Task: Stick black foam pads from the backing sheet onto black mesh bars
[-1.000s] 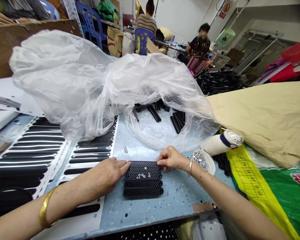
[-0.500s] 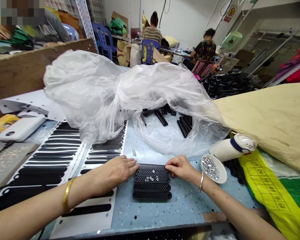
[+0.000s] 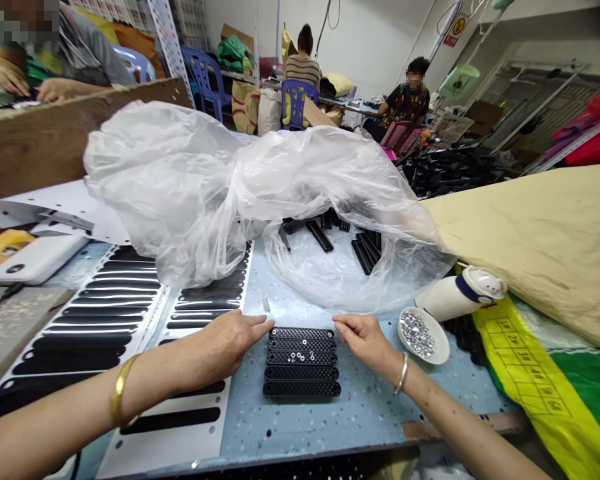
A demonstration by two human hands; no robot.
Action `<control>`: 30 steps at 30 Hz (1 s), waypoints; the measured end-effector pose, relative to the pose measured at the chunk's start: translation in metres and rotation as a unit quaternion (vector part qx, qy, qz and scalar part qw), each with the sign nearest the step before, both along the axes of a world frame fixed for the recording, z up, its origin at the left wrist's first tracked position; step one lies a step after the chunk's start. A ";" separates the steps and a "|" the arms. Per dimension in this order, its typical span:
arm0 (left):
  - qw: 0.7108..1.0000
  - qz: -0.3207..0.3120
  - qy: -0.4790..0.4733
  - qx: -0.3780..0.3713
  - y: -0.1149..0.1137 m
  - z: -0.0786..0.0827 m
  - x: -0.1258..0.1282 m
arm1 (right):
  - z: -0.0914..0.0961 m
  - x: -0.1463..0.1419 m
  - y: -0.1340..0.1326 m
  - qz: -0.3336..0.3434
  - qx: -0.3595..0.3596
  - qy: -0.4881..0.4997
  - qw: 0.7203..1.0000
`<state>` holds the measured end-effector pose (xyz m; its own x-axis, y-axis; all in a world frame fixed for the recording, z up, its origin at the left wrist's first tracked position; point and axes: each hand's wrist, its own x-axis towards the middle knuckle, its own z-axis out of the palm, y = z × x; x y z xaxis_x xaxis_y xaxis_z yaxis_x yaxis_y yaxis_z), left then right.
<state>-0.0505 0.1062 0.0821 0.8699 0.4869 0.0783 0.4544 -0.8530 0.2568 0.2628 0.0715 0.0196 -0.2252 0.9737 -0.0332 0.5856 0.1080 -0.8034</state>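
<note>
Several black perforated plastic bars [image 3: 302,362] lie side by side on the blue table [image 3: 305,420], with small silver nuts sitting on the middle ones. My left hand [image 3: 227,347] rests at their left end, fingers stretched toward the top bar. At the right end, my right hand [image 3: 363,337] has its fingers extended beside the top bar, touching or nearly touching it. Neither hand holds anything. A small white dish of silver nuts [image 3: 423,335] stands just right of my right hand.
A big clear plastic bag [image 3: 230,187] with more black bars [image 3: 360,250] lies behind. White sheets with black oval stickers [image 3: 115,313] cover the left. A white bottle [image 3: 463,293] lies on its side; tan paper [image 3: 535,240] at right. Other people sit in the background.
The view has shifted a little. My right hand has loosened from a pinch on the top bar's end to straighter fingers beside it. My left hand stays at the left end.
</note>
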 end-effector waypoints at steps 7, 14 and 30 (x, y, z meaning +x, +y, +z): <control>0.994 0.098 0.030 0.027 -0.048 -0.032 0.031 | 0.013 -0.016 -0.041 0.121 0.215 -0.162 0.955; 0.994 0.085 0.061 0.033 -0.029 -0.042 0.059 | 0.013 -0.026 -0.043 0.176 0.262 -0.266 0.911; 0.985 0.088 0.136 0.063 -0.038 -0.052 0.011 | 0.001 0.009 -0.056 0.128 0.296 -0.310 0.894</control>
